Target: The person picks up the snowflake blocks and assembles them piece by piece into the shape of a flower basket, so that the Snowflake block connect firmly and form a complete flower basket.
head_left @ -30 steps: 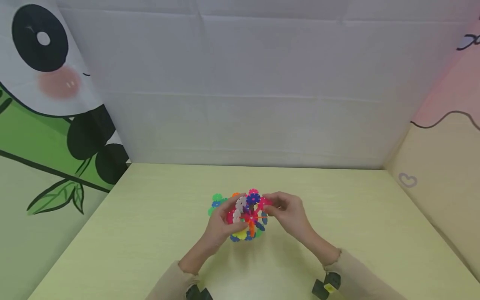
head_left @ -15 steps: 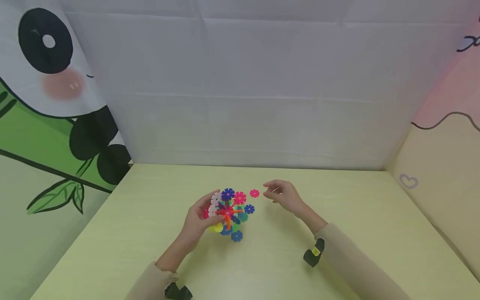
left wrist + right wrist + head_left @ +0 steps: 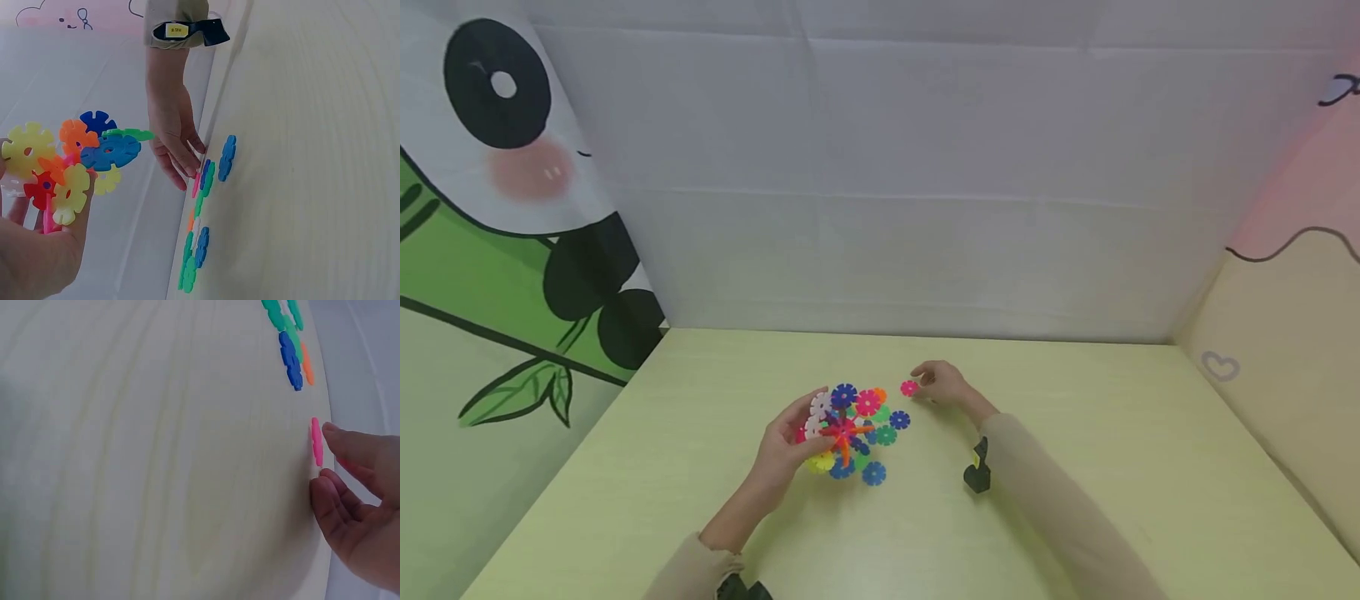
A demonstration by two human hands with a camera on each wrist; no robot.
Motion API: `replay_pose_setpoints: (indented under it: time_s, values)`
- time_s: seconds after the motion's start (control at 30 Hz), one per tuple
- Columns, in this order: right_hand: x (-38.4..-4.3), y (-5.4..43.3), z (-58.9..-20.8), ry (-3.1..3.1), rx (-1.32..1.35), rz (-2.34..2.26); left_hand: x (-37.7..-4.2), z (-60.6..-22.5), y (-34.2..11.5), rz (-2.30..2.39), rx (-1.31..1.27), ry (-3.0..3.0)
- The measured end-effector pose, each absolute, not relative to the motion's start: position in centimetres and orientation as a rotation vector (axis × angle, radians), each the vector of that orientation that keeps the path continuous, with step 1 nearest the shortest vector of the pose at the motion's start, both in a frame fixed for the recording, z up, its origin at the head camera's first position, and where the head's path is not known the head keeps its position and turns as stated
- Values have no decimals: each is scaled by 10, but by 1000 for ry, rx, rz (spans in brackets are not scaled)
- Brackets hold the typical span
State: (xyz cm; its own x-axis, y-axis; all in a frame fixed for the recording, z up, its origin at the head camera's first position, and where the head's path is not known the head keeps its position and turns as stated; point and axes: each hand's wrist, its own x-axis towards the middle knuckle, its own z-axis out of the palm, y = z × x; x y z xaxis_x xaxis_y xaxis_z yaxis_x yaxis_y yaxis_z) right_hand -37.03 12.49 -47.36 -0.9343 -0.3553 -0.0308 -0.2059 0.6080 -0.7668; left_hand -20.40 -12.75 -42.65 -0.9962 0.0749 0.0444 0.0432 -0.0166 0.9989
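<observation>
My left hand (image 3: 777, 454) grips a ball-like cluster of interlocked plastic snowflake discs (image 3: 844, 428), raised over the table. Its thumb lies across the near side. Yellow, orange, red and blue discs of the cluster (image 3: 74, 167) show in the left wrist view, partly hidden by the fingers. Farther right, my right hand (image 3: 945, 383) is low over the table beside a loose pink snowflake disc (image 3: 909, 387). In the right wrist view, the thumb and bent fingers are spread around the flat pink disc (image 3: 317, 442), with the thumb tip close to its edge.
Several loose discs lie flat beyond and right of the cluster, including a blue disc (image 3: 899, 419), a green disc (image 3: 886, 435) and a nearer blue disc (image 3: 874, 473). The pale wooden table (image 3: 1075, 467) meets a white back panel (image 3: 925, 250) and printed side panels.
The hands have moved apart. My left hand has carried the cluster left, uncovering loose discs on the table. The right hand has left the cluster and come down beside the loose pink disc.
</observation>
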Motion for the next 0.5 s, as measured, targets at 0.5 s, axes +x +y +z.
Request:
replay_pose_setpoints:
  time_s: [0.5]
  values:
    - [-343,115,-468,2736,-415,-1113,-191,-427,-137,2200,163,2165]
